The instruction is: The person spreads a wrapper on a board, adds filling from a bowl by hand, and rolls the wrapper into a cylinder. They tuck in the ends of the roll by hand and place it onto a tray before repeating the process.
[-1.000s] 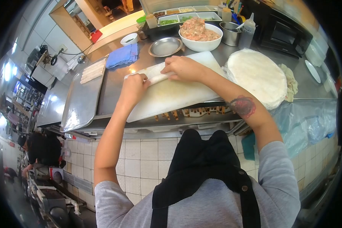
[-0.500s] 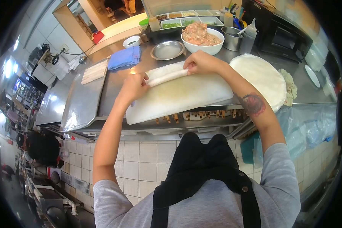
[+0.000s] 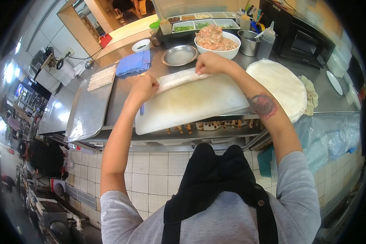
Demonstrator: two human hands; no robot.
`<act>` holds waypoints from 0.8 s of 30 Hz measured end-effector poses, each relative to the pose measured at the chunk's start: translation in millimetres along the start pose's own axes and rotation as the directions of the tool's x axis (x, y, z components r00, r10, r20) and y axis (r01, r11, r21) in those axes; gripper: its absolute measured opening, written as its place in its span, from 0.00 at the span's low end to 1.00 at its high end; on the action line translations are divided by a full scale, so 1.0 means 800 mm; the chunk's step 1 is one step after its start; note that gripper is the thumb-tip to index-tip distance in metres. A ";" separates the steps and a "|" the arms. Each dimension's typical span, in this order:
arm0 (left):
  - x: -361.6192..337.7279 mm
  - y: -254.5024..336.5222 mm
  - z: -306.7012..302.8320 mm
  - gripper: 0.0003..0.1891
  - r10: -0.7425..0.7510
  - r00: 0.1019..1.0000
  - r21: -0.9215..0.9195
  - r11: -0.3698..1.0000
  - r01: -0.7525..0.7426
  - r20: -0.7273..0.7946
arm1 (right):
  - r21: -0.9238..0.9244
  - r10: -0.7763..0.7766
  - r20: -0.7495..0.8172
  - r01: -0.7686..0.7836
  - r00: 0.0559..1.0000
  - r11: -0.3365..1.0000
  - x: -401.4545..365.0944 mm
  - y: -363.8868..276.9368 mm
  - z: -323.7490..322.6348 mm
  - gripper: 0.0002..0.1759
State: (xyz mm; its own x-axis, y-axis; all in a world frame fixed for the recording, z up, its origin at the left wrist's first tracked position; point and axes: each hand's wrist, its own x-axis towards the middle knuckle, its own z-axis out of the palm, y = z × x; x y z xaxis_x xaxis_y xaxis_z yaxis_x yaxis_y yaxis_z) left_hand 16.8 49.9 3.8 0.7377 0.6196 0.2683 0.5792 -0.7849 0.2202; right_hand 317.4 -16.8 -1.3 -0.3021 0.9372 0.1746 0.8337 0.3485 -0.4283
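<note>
A long pale dough roll (image 3: 182, 80) lies along the far edge of a white cutting board (image 3: 199, 101). My left hand (image 3: 144, 87) is closed on its left end, fingers pinched. At the other end, my right hand (image 3: 212, 64) pinches the roll with thumb and fingertips. To the right sits a stack of thin round wrappers (image 3: 277, 87). Behind the board, a white bowl (image 3: 223, 53) holds a heap of pinkish minced filling (image 3: 213, 37). Several similar rolls (image 3: 101, 78) rest side by side on a metal tray (image 3: 87, 112) at the left.
A folded blue cloth (image 3: 133, 64) and a round metal plate (image 3: 179, 55) are behind the board. Further back stand ingredient containers (image 3: 183, 28), a steel pot (image 3: 248, 44) and a squeeze bottle (image 3: 266, 42). A crumpled towel (image 3: 311, 95) lies by the wrappers.
The wrapper's flat part behind the roll has been taken up, and the roll now looks closed. Both hands have shifted slightly outward and keep their hold on its ends.
</note>
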 end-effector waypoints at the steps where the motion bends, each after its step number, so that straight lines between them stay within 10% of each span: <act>1: 0.000 -0.001 0.004 0.06 -0.005 1.000 -0.017 1.000 0.004 -0.025 | -0.091 -0.052 -0.034 0.048 0.998 0.995 0.000 -0.004 0.003 0.09; 5: -0.008 0.008 0.006 0.09 0.036 0.994 0.035 0.999 -0.032 -0.104 | -0.238 -0.256 -0.194 0.208 0.947 0.949 -0.006 -0.020 0.020 0.11; 24: 0.024 0.007 -0.002 0.08 -0.068 0.997 0.164 0.985 0.061 0.033 | -0.290 -0.119 -0.159 0.069 0.980 0.954 0.024 -0.023 0.030 0.08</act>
State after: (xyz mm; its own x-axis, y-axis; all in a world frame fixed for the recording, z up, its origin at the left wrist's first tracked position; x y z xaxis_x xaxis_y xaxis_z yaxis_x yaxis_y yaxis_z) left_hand 33.9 57.9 11.5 0.7079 0.6707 0.2215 0.6724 -0.7359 0.0791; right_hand 285.5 -4.9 -11.7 -0.3217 0.8745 0.3631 0.9092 0.3923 -0.1392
